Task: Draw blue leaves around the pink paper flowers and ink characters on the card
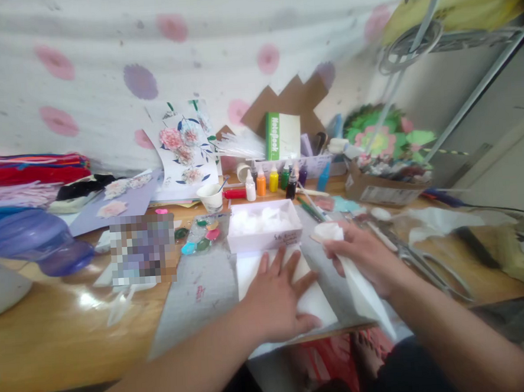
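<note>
My left hand (pixel 278 298) lies flat with fingers spread on a white sheet of paper (pixel 315 296), near the front edge of the table. At the right, my right hand (pixel 367 253) is closed around a folded white paper-like piece (pixel 359 290). Its bunched end (pixel 327 232) sticks out past the fingers, and the other end hangs down toward the table edge. Just beyond the left fingertips stands a small white box (pixel 265 241) filled with white cottony lumps (pixel 263 219). A grey mat (pixel 196 288) lies under the sheet and the box.
Paint bottles (pixel 273 177) stand behind the box, beside a white cup (pixel 210 197). A palette with paint blobs (pixel 201 238) lies left. Large scissors (pixel 435 274) rest right of my right hand. A cardboard box (pixel 388 188) and a purple container (pixel 38 239) flank the work area.
</note>
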The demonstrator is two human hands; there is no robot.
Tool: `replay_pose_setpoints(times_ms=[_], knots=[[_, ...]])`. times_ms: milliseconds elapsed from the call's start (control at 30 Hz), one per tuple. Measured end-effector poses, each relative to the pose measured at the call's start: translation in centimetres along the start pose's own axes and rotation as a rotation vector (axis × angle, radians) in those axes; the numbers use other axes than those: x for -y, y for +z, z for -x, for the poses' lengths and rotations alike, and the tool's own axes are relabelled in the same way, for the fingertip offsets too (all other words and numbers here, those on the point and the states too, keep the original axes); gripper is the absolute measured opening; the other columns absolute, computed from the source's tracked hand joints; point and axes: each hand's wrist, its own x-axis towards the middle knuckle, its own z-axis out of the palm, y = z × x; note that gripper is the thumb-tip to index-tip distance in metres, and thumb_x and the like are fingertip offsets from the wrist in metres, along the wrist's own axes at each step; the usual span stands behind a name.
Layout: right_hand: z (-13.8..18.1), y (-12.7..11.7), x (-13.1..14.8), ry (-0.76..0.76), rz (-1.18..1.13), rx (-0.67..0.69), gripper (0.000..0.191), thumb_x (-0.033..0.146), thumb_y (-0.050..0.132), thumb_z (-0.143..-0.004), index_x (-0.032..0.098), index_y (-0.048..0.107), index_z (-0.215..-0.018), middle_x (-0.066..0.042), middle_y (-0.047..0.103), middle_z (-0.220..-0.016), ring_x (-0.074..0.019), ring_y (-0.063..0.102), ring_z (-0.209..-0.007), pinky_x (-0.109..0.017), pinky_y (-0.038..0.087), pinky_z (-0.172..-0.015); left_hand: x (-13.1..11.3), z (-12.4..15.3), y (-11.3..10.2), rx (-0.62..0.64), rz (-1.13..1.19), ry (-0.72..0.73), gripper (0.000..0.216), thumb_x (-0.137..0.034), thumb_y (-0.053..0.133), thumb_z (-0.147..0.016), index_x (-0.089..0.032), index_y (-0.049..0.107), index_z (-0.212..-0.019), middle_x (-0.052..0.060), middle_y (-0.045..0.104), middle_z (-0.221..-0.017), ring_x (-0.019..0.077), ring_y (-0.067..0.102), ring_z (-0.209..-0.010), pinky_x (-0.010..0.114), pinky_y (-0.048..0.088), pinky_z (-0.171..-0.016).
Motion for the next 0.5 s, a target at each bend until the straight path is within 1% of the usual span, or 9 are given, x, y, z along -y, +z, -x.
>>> replay_pose_setpoints(times_ms=[33, 67, 133, 200, 233, 267, 333, 400, 500], knots=[[0.2, 0.5, 0.0, 0.010, -0.053, 0.004, 0.023, 0.037, 0.063, -0.072, 0.020, 0.050, -0.082, 0.006, 0.054, -0.059, -0.0080, 0.044, -0.041, -0.022, 0.034, -0.042, 0.0, 0.1, -0.3, 0.012, 0.047, 0.003, 0.079, -0.071, 0.049, -0.077, -0.031, 0.028, -0.143, 0.015, 0.012, -0.153, 0.0447, 0.003, -0.138, 0.070, 0.004, -0.102], [0.4, 1.0, 0.0, 0.018, -0.101, 0.006, 0.024, 0.038, 0.063, -0.072, 0.020, 0.050, -0.081, 0.006, 0.053, -0.058, -0.0080, 0.043, -0.040, -0.022, 0.034, -0.041, -0.1, 0.2, -0.6, -0.011, 0.122, 0.007, 0.079, -0.070, 0.053, -0.074, -0.030, 0.034, -0.140, 0.016, 0.016, -0.153, 0.0450, 0.005, -0.138, 0.070, 0.002, -0.102], [0.8, 2.1, -0.1, 0.020, -0.182, -0.007, 0.025, 0.039, 0.064, -0.073, 0.020, 0.049, -0.079, 0.007, 0.051, -0.056, -0.0081, 0.043, -0.040, -0.021, 0.033, -0.040, -0.7, 0.6, -1.3, -0.158, 0.326, -0.022, 0.067, -0.064, 0.060, -0.074, -0.024, 0.050, -0.127, 0.016, 0.034, -0.145, 0.0426, 0.020, -0.135, 0.065, 0.007, -0.105], [1.1, 3.1, -0.1, 0.002, -0.244, -0.043, 0.025, 0.038, 0.066, -0.073, 0.020, 0.049, -0.078, 0.007, 0.051, -0.056, -0.0080, 0.044, -0.043, -0.021, 0.034, -0.042, -1.6, 1.0, -2.0, -0.328, 0.523, -0.097, 0.043, -0.054, 0.054, -0.083, -0.019, 0.058, -0.108, 0.012, 0.054, -0.121, 0.0317, 0.044, -0.118, 0.051, 0.029, -0.102], [1.3, 3.6, 0.0, -0.014, -0.271, -0.063, 0.025, 0.037, 0.068, -0.072, 0.020, 0.050, -0.078, 0.007, 0.052, -0.058, -0.0085, 0.046, -0.046, -0.021, 0.036, -0.045, -2.1, 1.2, -2.3, -0.377, 0.586, -0.136, 0.035, -0.050, 0.048, -0.087, -0.018, 0.057, -0.099, 0.009, 0.058, -0.105, 0.0248, 0.053, -0.102, 0.041, 0.040, -0.092], [1.5, 4.1, 0.0, -0.030, -0.298, -0.079, 0.025, 0.036, 0.069, -0.072, 0.020, 0.052, -0.081, 0.006, 0.055, -0.061, -0.0093, 0.049, -0.050, -0.022, 0.038, -0.049, -2.7, 1.3, -2.6, -0.392, 0.632, -0.168, 0.031, -0.048, 0.046, -0.089, -0.018, 0.054, -0.093, 0.005, 0.058, -0.090, 0.0192, 0.055, -0.086, 0.033, 0.045, -0.078], [1.9, 5.0, 0.3, -0.057, -0.352, -0.090, 0.028, 0.035, 0.072, -0.070, 0.021, 0.055, -0.088, 0.005, 0.059, -0.069, -0.0116, 0.054, -0.059, -0.023, 0.042, -0.055, -3.5, 1.4, -3.1, -0.381, 0.774, -0.226, 0.029, -0.047, 0.056, -0.084, -0.019, 0.050, -0.081, -0.002, 0.051, -0.071, 0.0132, 0.047, -0.064, 0.024, 0.040, -0.059], [2.3, 5.8, 0.6, -0.062, -0.411, -0.060, 0.030, 0.038, 0.072, -0.071, 0.022, 0.057, -0.091, 0.003, 0.062, -0.073, -0.0148, 0.058, -0.065, -0.025, 0.044, -0.059, -4.0, 1.4, -3.4, -0.400, 0.956, -0.307, 0.030, -0.040, 0.069, -0.073, -0.019, 0.048, -0.072, -0.005, 0.046, -0.064, 0.0113, 0.041, -0.059, 0.023, 0.033, -0.054], [2.6, 6.2, 0.9, -0.070, -0.501, 0.011, 0.029, 0.045, 0.068, -0.073, 0.021, 0.060, -0.088, -0.001, 0.065, -0.079, -0.0198, 0.061, -0.075, -0.029, 0.047, -0.065, -4.0, 1.4, -3.7, -0.464, 1.139, -0.384, 0.020, -0.029, 0.065, -0.075, -0.017, 0.049, -0.070, -0.004, 0.047, -0.064, 0.0112, 0.042, -0.061, 0.023, 0.033, -0.057]])
